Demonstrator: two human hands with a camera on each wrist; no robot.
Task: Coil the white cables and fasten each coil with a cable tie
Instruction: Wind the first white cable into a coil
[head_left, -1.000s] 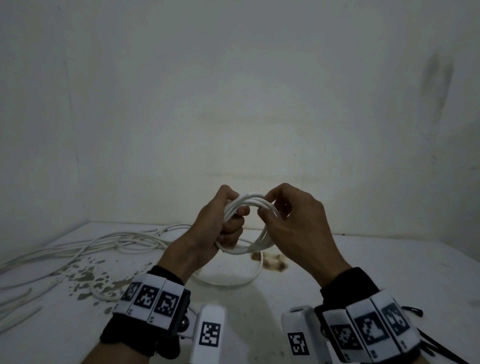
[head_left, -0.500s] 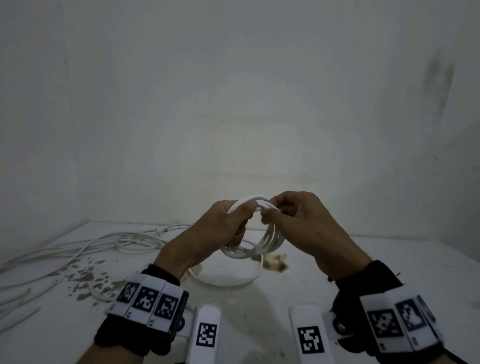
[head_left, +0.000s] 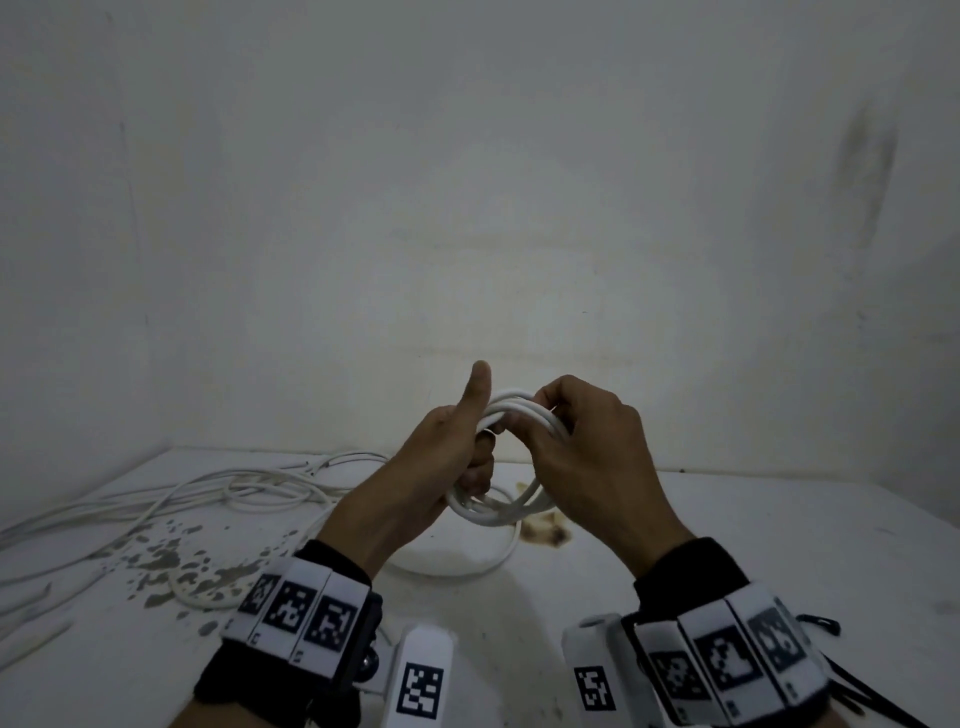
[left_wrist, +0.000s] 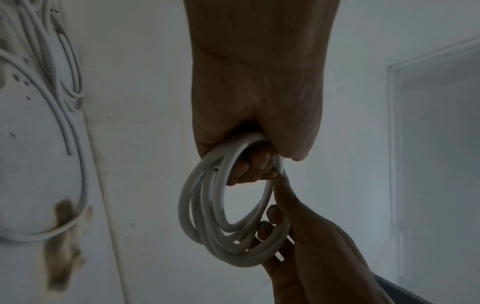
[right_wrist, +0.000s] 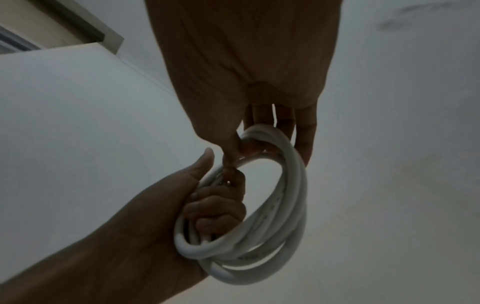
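Your left hand (head_left: 441, 467) and right hand (head_left: 587, 462) both gripped the coil (head_left: 498, 506), hiding its sides. The print on the cable was too faint to read.

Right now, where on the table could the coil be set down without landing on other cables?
Free: the right half of the table, right of the brown stain. Crowded: the far left, where loose cables sprawl, and under the coil, where its trailing loop lies.
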